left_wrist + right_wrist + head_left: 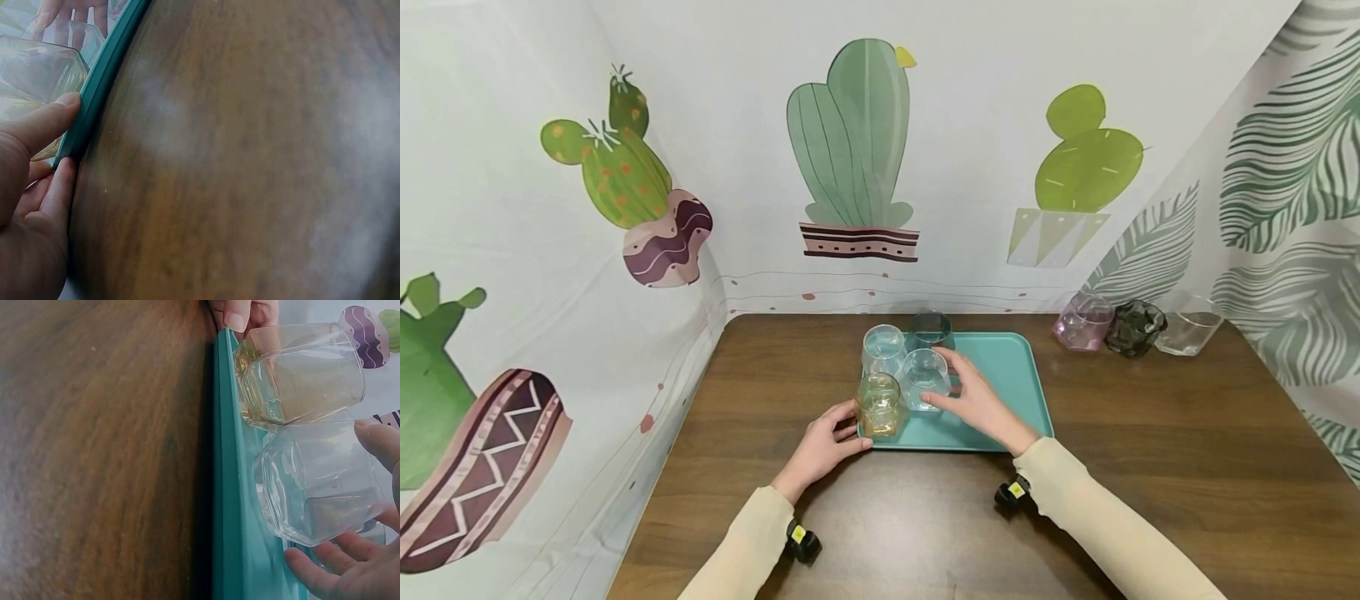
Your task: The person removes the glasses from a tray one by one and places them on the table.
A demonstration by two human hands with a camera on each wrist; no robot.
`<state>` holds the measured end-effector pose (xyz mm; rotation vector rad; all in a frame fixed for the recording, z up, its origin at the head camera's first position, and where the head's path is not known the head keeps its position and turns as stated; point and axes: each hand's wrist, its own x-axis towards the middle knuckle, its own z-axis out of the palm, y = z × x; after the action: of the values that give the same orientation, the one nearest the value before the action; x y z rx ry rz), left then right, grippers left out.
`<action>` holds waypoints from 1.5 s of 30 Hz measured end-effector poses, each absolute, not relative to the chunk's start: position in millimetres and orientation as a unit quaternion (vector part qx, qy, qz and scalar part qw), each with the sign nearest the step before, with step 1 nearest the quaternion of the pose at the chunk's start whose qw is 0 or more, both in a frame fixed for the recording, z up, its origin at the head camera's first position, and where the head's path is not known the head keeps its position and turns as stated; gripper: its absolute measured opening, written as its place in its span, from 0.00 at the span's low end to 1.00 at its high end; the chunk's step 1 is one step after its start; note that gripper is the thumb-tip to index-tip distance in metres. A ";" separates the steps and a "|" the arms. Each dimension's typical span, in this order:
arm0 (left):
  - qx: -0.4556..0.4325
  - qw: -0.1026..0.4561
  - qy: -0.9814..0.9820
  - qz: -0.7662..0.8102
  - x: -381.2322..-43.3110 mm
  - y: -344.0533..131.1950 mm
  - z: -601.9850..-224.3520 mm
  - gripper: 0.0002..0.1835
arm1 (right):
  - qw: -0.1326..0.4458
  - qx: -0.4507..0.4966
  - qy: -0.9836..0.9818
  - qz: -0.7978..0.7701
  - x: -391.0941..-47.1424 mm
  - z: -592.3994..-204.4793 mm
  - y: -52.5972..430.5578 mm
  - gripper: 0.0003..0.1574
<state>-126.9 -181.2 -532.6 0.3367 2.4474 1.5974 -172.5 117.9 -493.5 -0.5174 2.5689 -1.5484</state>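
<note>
My left hand point(822, 444) holds the front left corner of a teal tray point(1003, 367), its thumb on the rim and its fingers along the side. Right beside that thumb, on the tray, stands an amber glass point(880, 410). My right hand point(979, 402) has its thumb and fingers around a clear faceted glass point(319, 481), which sits upright just right of the amber one. Behind these two are a pale clear glass point(883, 348) and a dark bluish glass point(931, 330), partly hidden by the front glasses.
At the table's back right stand a pink glass point(1082, 323), a black glass point(1135, 328) and another clear glass point(1189, 330). The wooden table point(917, 533) meets a cactus-printed cloth point(970, 167) along its back edge.
</note>
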 end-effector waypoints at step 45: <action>0.114 0.100 0.827 0.541 -126.8 -181.0 -531.9 0.37 | 0.011 -0.147 0.821 -0.551 -151.3 -498.7 173.0 0.47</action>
<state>-126.8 -181.0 -531.9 0.3372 2.4463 1.5986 -151.3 173.0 -498.7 -0.4574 2.5628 -1.7200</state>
